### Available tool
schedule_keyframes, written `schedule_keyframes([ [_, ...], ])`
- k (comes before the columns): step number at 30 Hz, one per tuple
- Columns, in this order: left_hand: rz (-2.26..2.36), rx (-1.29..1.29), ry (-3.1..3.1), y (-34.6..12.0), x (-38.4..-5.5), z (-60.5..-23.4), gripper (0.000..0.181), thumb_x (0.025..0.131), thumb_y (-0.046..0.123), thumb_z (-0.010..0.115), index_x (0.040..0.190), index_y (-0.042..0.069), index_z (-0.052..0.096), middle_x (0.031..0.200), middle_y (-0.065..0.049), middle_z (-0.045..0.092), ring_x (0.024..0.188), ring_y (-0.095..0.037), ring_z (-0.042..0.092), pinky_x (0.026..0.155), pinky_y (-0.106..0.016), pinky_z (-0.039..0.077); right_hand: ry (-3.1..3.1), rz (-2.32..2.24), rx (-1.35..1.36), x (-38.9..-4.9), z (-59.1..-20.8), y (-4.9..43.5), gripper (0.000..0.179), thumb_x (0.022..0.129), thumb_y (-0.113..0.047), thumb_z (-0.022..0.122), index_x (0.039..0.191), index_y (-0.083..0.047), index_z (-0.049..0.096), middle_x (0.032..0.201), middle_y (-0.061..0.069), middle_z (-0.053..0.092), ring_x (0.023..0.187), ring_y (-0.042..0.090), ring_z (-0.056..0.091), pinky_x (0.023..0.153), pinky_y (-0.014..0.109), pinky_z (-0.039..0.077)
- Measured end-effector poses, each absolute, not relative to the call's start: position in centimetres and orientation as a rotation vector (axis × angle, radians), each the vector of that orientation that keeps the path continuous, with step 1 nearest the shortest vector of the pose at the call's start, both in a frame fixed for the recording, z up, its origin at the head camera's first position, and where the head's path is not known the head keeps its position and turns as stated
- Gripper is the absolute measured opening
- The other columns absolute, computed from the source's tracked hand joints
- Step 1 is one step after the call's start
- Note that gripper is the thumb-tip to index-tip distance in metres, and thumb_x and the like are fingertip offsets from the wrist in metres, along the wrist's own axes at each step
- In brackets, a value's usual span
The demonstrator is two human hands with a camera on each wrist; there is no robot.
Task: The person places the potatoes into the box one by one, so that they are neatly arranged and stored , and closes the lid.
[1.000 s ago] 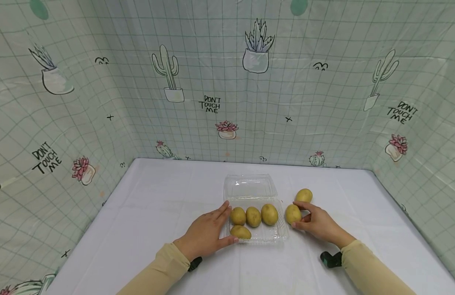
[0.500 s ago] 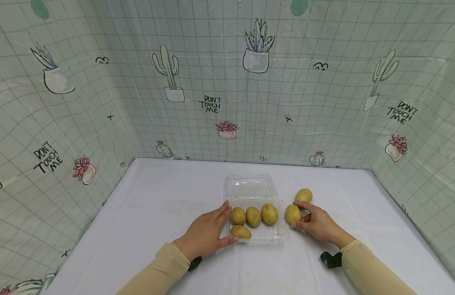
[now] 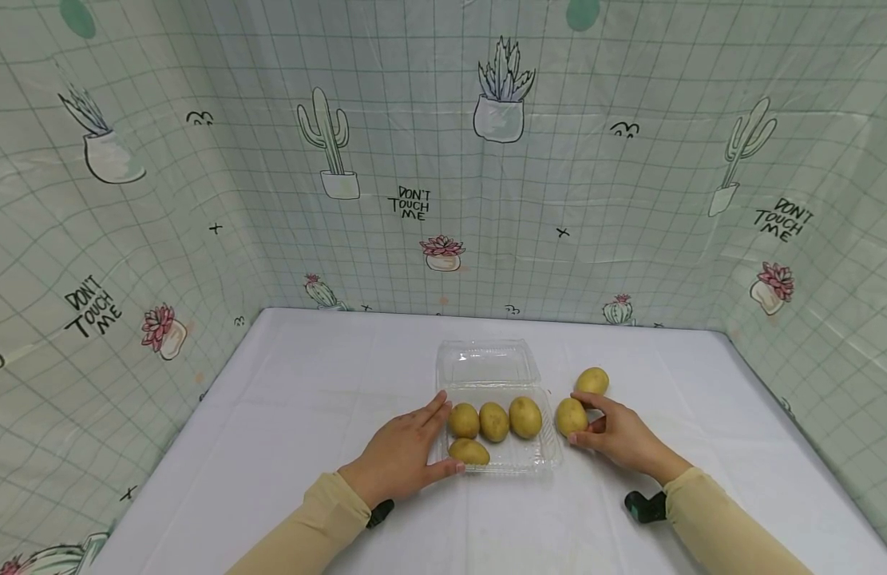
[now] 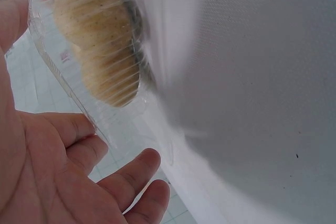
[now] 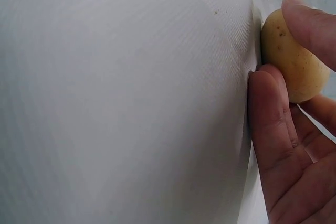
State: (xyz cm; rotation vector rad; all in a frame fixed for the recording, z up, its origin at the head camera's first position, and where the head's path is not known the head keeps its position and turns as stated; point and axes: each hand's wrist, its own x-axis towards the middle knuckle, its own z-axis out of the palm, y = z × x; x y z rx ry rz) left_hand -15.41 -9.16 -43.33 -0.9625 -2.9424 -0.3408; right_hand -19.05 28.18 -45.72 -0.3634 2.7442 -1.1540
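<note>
A clear plastic clamshell box [image 3: 511,457] lies unfolded on the table, its lid [image 3: 486,363] laid back behind the base. Several yellow potatoes [image 3: 494,422] sit in the base, three in a row and one in the front left corner. My left hand [image 3: 403,451] is spread at the box's left side, thumb at the front rim and fingers along the left edge; the left wrist view shows its fingers [image 4: 128,179] beside the rim. To the right of the box, my right hand [image 3: 623,435] pinches a potato [image 5: 294,61] between thumb and fingers, low against the tablecloth.
Another loose potato [image 3: 592,381] lies just behind the held one. A white cloth [image 3: 328,359] covers the table. Fabric walls [image 3: 486,184] with a grid and cactus print stand at the back and both sides.
</note>
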Motion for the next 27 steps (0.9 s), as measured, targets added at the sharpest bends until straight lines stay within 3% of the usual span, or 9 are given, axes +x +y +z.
schedule_keyframes([
  [20,-0.351,-0.968,-2.919,-9.24,-15.52,-43.51,0.086,0.095,0.062,0.054,0.152,0.000,0.038,0.160,-0.015,0.028,0.135,-0.029,0.046,0.106,-0.043,0.042,2.814,-1.163,-0.353,-19.17,-46.12,28.32,0.075,0.079,-0.024,0.087,0.141,0.001,0.051,0.098,0.005,0.066,0.081,0.016,0.062,0.063,0.027,0.051],
  [27,-0.353,-0.965,-2.929,-9.23,-15.49,-43.48,0.086,0.095,0.062,0.054,0.152,0.000,0.038,0.160,-0.015,0.028,0.135,-0.029,0.046,0.107,-0.042,0.041,2.809,-1.240,-0.390,-19.11,-45.80,28.66,0.070,0.080,-0.020,0.086,0.138,0.001,0.053,0.131,0.019,0.058,0.084,0.017,0.063,0.065,0.027,0.052],
])
